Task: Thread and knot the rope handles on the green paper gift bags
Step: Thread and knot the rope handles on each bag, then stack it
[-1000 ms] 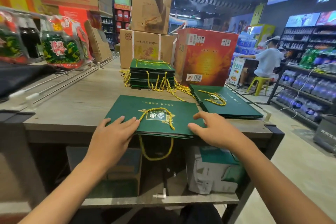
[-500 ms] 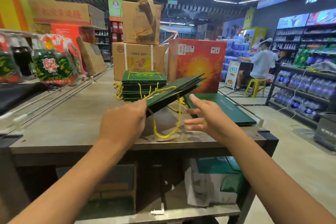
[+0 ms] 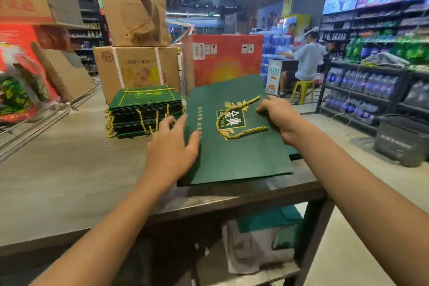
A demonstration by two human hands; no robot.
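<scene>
A flat green paper gift bag (image 3: 234,155) lies face up at the table's right end, its far edge slightly raised. Its gold rope handle (image 3: 234,121) loops across the printed logo. My right hand (image 3: 277,117) grips the bag's right edge, where the rope ends meet it. With fingers spread and fairly straight, my left hand (image 3: 176,146) touches the bag's left edge. A stack of green bags with gold handles (image 3: 145,111) stands further back, left of the bag. What is under the held bag is mostly hidden.
Cardboard boxes (image 3: 137,69) and a red carton (image 3: 222,58) stand behind the stack on the wooden table (image 3: 69,169). Snack packs (image 3: 16,90) hang at the left. A seated person (image 3: 306,62) and drink shelves (image 3: 371,90) are to the right. Bags lie on the shelf under the table.
The bag left the table's front edge, was lifted and turned by my left hand, and now lies at the right end. My right hand has taken hold of its edge.
</scene>
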